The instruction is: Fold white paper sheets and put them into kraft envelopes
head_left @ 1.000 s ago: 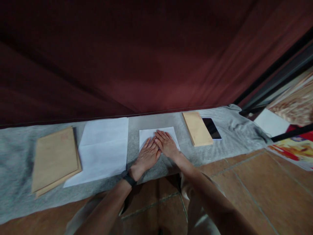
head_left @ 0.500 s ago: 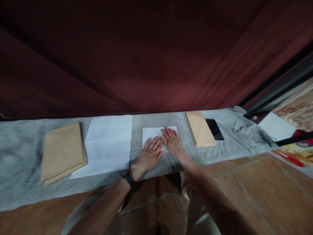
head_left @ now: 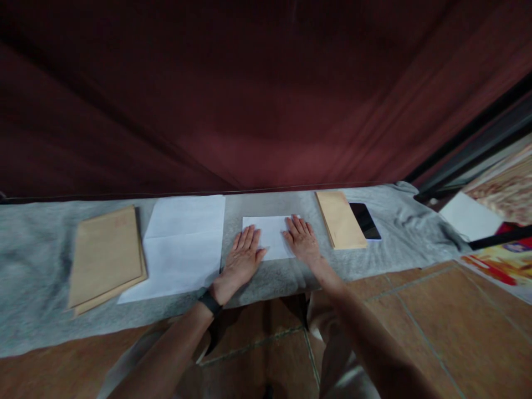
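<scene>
A small white sheet of paper, apparently folded (head_left: pixel 273 235), lies flat on the grey cloth (head_left: pixel 282 277) in front of me. My left hand (head_left: pixel 244 255) rests flat on its left end, fingers stretched out and a dark band on the wrist. On the right end lies my right hand (head_left: pixel 302 239), also flat with fingers spread. The middle of the paper shows between the two hands. Left of it a larger white sheet (head_left: pixel 187 244) lies opened out, with a crease across it.
Brown envelopes (head_left: pixel 108 255) are stacked at the far left, overlapping the large sheet. More brown envelopes (head_left: pixel 343 221) lie to the right, beside a dark phone (head_left: pixel 366 220). A dark red curtain (head_left: pixel 266 111) hangs behind the cloth; tiled floor (head_left: pixel 419 316) lies below.
My hands have moved apart over the small paper: the left hand slid left, the right hand slid slightly right. More of the paper's middle is uncovered.
</scene>
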`<state>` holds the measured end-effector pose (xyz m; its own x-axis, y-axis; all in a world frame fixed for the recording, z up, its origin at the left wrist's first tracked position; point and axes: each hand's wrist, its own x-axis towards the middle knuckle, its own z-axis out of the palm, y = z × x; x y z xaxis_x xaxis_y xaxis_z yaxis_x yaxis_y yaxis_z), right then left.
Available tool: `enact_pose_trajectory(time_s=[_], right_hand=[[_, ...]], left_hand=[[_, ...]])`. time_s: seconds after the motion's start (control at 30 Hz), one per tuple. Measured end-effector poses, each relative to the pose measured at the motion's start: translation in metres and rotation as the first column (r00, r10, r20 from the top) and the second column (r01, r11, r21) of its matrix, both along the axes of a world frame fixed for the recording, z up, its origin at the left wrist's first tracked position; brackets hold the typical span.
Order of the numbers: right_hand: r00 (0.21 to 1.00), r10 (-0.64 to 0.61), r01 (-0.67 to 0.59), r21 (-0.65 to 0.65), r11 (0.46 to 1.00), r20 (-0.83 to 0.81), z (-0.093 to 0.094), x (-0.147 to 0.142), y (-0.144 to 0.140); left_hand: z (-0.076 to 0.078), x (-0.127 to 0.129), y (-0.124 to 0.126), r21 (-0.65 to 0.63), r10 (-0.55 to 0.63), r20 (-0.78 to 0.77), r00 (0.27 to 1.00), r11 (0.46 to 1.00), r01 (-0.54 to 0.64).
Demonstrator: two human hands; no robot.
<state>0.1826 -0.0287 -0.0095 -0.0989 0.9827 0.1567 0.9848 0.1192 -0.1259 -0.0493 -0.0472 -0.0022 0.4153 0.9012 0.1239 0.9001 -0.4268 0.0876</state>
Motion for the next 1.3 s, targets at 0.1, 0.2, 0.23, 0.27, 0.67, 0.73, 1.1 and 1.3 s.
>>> enact_pose_trajectory(time_s=[0.1, 0.2, 0.23, 0.27, 0.67, 0.73, 1.1, 1.3], right_hand=[[1.0, -0.011, 0.011, -0.001, 1.0, 0.002, -0.001, 0.002, -0.001], [1.0, -0.016, 0.016, 0.004, 1.0, -0.004, -0.002, 0.002, -0.001], [1.0, -0.019, 0.019, 0.005, 1.0, -0.005, -0.002, 0.001, 0.0], [1.0, -0.022, 0.022, 0.005, 1.0, -0.005, -0.002, 0.001, 0.0], [1.0, -0.029, 0.029, -0.009, 1.0, -0.007, 0.003, 0.003, -0.001], [0.999, -0.04, 0.04, -0.002, 0.999, -0.008, 0.004, 0.003, -0.002], [0.997, -0.076, 0.076, -0.033, 0.997, -0.004, 0.011, 0.005, -0.006], [0.997, -0.077, 0.077, -0.041, 0.996, 0.003, 0.016, 0.004, -0.006]], left_hand=[[0.005, 0.0, 0.005, -0.002, 0.071, 0.004, 0.997, 0.997, -0.071], [0.009, 0.011, 0.011, 0.015, 0.084, 0.042, 0.996, 0.996, -0.085], [0.01, 0.017, 0.013, 0.018, 0.069, 0.06, 0.996, 0.997, -0.07], [0.01, 0.024, 0.014, 0.019, 0.043, 0.076, 0.996, 0.999, -0.044], [-0.006, 0.045, 0.024, 0.048, -0.021, 0.114, 0.993, 0.999, 0.016], [-0.007, 0.043, 0.026, 0.05, -0.015, 0.119, 0.993, 0.999, 0.009], [-0.003, 0.045, 0.025, 0.021, 0.029, 0.079, 0.996, 0.999, -0.031], [0.0, 0.044, 0.024, 0.029, 0.016, 0.079, 0.997, 0.999, -0.018]])
